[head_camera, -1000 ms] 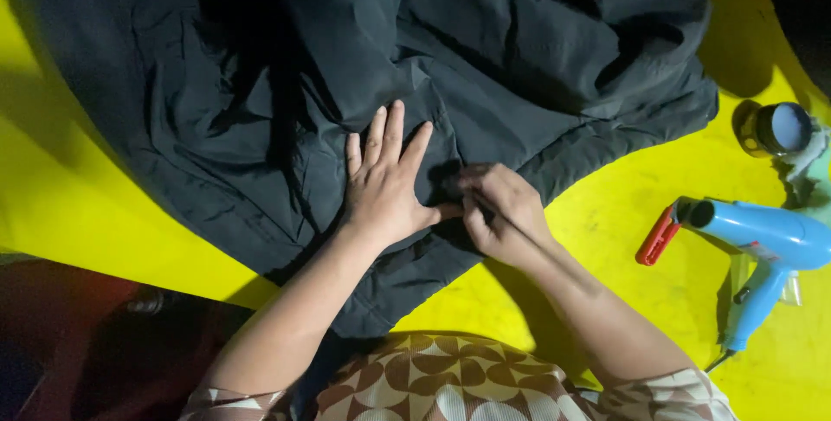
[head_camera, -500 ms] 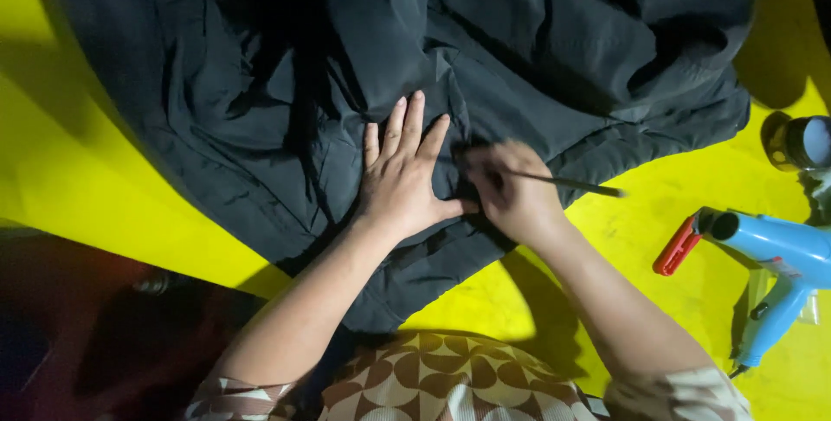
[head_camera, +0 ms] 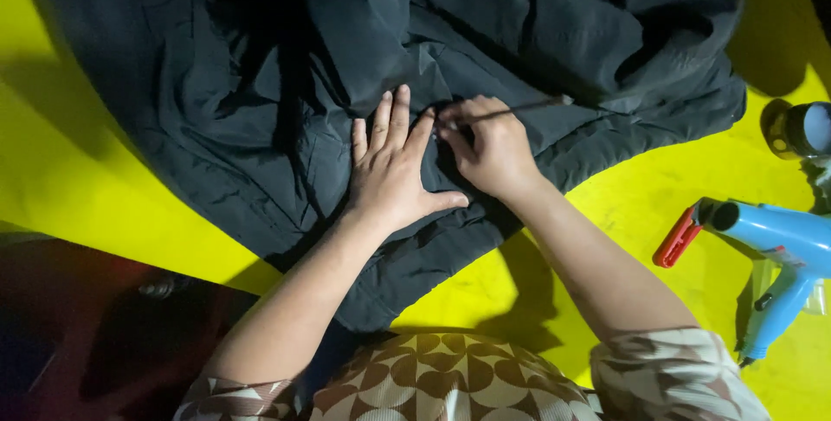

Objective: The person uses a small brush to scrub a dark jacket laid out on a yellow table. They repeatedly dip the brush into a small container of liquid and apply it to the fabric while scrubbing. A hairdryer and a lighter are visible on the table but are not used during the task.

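A: Where is the garment (head_camera: pixel 286 101)?

B: It lies rumpled across the yellow worktop (head_camera: pixel 78 205), dark and folded over itself at the upper right, with its near edge hanging toward the person.

A: And the left hand (head_camera: pixel 394 174)?

B: Flat on the cloth, fingers spread and straight, thumb out to the right. It grips nothing and presses the fabric down.

A: The right hand (head_camera: pixel 489 148)?

B: Just beside the left, nearly touching its fingertips. It is curled closed around a thin stick (head_camera: pixel 519 109), which slants up to the right over the cloth. I cannot tell what kind of tool it is.

A: Anything else nearby?

B: A blue blower (head_camera: pixel 779 244) with a red piece on its nozzle lies on the worktop, well apart to the right. A round can (head_camera: pixel 801 131) sits above it at the edge.
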